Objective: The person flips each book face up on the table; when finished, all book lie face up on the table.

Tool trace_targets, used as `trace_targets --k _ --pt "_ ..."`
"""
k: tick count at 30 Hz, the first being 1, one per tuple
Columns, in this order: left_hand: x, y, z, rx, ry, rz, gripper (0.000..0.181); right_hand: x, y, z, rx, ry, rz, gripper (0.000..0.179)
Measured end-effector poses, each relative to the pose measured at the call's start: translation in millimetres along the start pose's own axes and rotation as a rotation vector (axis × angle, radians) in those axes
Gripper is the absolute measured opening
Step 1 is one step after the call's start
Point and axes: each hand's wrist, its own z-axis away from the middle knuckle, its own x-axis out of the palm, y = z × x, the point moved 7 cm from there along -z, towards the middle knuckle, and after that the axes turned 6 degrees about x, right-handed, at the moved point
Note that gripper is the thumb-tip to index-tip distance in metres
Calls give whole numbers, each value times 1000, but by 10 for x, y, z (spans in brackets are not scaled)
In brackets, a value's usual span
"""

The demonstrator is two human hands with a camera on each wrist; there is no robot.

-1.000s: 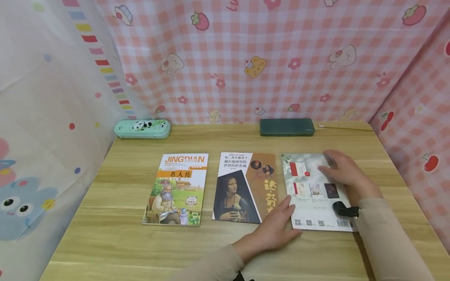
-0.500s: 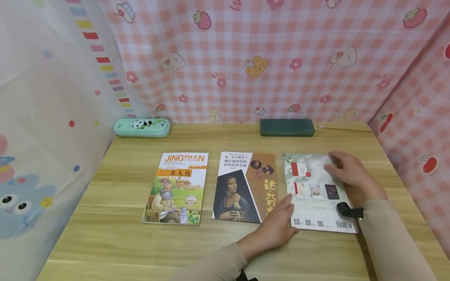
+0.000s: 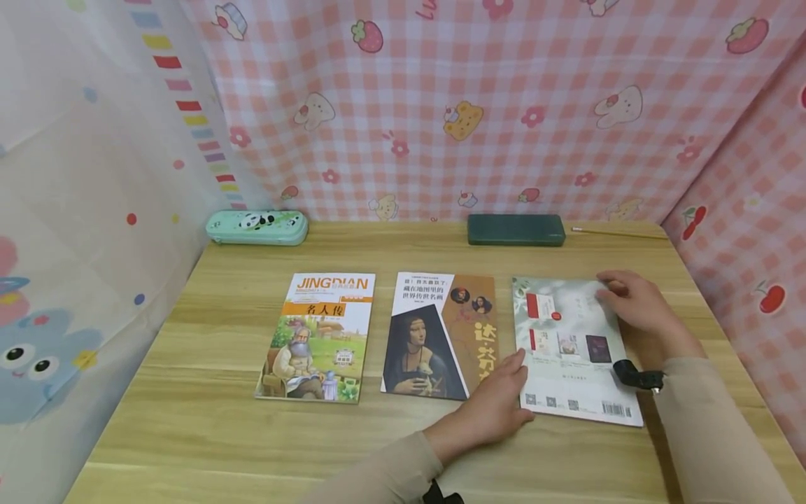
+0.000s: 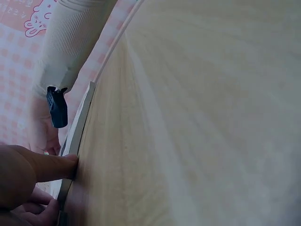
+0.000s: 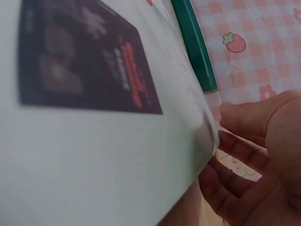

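Note:
A pale book [image 3: 569, 388], its back cover up with barcode and small cover pictures, lies at the right of a row of three. My left hand [image 3: 491, 409] touches its lower left edge with extended fingers, overlapping the middle book. At the upper right corner is my right hand [image 3: 639, 311]; in the right wrist view its fingertips [image 5: 225, 136] meet the page edge while the thumb stands off it. The middle book [image 3: 418, 350] has a portrait and brown panel. Leftmost is a book [image 3: 315, 343] with a bearded man and orange lettering.
Along the back of the wooden table [image 3: 208, 448] stand a mint panda pencil case [image 3: 258, 227] and a dark green case [image 3: 516, 229]. A pencil [image 3: 620, 232] lies right of the green case. Gingham cloth [image 3: 409, 84] hangs behind; another patterned cloth closes off the left.
The right-hand book has turned slightly clockwise, its top edge shifting right. My right hand has slid a little rightward along its corner; the left stays at the edge. The other books look unmoved.

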Motion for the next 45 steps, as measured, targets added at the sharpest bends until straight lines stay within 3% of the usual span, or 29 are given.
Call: trace_targets --k 6,16,23,31,37,42,45 --pt "-19 -24 -8 -32 -6 5 71 -99 -9 21 -117 23 -41 38" --pt "-16 -31 -10 -14 0 20 68 -107 134 45 -195 -57 -98 49" --pt "-14 -33 -2 -14 -13 43 70 -146 208 105 -335 -89 -164 61" --pt "-15 -35 13 -8 5 44 72 -195 297 112 -233 -95 -172 56" --pt "-14 -38 30 -8 62 56 76 -220 319 126 -275 -69 -286 56" --pt "-48 -48 52 1 115 76 63 -278 326 133 -198 1 -231 54" --pt "-108 -74 52 -3 163 118 52 -333 330 140 -168 34 -256 54"
